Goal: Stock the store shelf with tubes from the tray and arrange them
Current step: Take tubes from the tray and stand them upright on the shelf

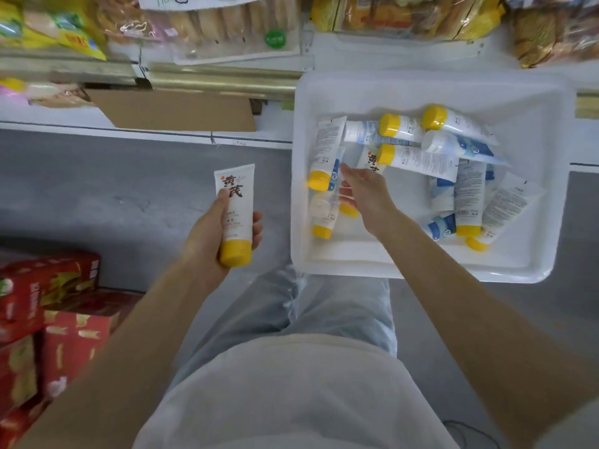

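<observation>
My left hand (212, 233) grips a white tube with a yellow cap (234, 202), cap down, held over the grey floor left of the tray. A white tray (431, 92) at the right holds several white tubes (418, 157) with yellow or white caps, lying in a loose pile. My right hand (363, 192) reaches into the tray's left part, fingers extended and touching the tubes there; whether it pinches one I cannot tell. The white store shelf (136, 129) runs across behind, left of the tray.
A brown cardboard box (175, 108) sits on the shelf. Snack bags (210, 24) fill the upper shelves. Red cartons (48, 312) are stacked at the lower left on the floor. My legs and shirt fill the lower middle.
</observation>
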Demonstrator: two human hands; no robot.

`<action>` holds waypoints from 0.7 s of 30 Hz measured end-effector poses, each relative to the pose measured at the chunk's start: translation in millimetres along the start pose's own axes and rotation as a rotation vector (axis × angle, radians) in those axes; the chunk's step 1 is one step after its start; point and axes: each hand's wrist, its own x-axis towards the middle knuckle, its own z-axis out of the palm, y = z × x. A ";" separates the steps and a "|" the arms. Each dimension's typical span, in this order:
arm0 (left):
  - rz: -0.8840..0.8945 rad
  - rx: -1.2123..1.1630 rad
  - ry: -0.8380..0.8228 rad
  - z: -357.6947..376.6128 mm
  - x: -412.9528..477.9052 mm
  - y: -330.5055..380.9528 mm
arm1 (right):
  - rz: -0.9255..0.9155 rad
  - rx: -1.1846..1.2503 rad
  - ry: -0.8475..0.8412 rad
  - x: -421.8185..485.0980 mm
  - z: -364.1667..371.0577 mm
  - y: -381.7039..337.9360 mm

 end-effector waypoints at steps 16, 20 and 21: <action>-0.069 -0.042 -0.129 -8.8 -20.0 -24.6 | 0.075 -0.072 0.060 28.7 47.1 -0.6; -0.041 -0.040 -0.218 -0.1 -31.9 -15.9 | 0.088 0.158 -0.091 -23.2 30.9 3.5; -0.022 -0.030 -0.245 3.2 -36.2 -13.0 | 0.078 0.195 -0.138 -39.9 25.3 4.8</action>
